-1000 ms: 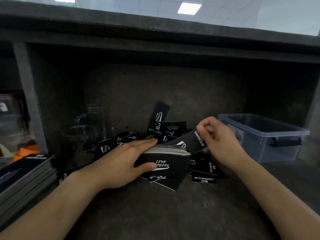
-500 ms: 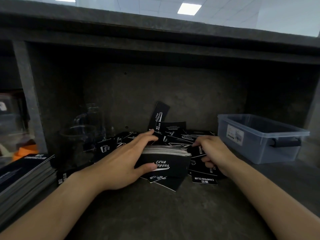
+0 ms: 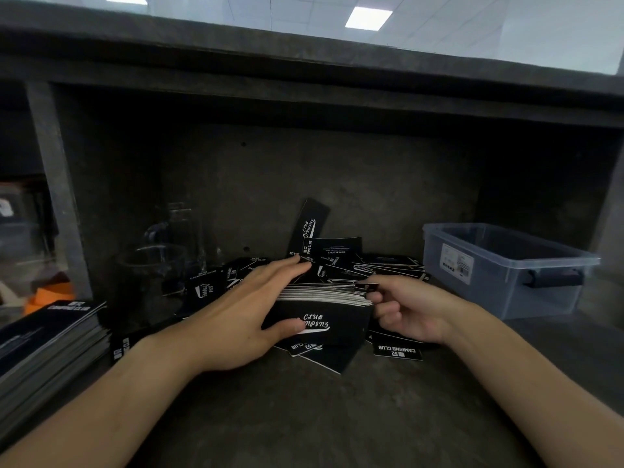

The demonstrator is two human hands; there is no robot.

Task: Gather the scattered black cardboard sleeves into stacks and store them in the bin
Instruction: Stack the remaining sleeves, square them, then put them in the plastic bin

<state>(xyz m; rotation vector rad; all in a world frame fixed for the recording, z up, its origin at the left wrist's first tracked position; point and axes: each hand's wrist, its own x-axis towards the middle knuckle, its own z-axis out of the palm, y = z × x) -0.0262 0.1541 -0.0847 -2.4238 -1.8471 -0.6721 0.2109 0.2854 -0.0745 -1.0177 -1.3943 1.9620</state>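
Left hand (image 3: pixel 243 312) grips stack (image 3: pixel 332 310) of sleeves mid-worktop (image 3: pixel 304 417), fingers over the top, thumb on the front. Right hand (image 3: pixel 408 309) has curled fingers pinching the stack's right end. Loose sleeves (image 3: pixel 337 251) lie behind and under the stack. Bin (image 3: pixel 499 282) sits to the right, apart.

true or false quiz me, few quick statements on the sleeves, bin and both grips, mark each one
1. The left grip holds the stack. True.
2. The bin stands left of the stack. False: it stands to the stack's right.
3. One sleeve leans against the back wall. True.
4. The right grip hovers over the bin. False: its curled fingers are at the stack's right end.
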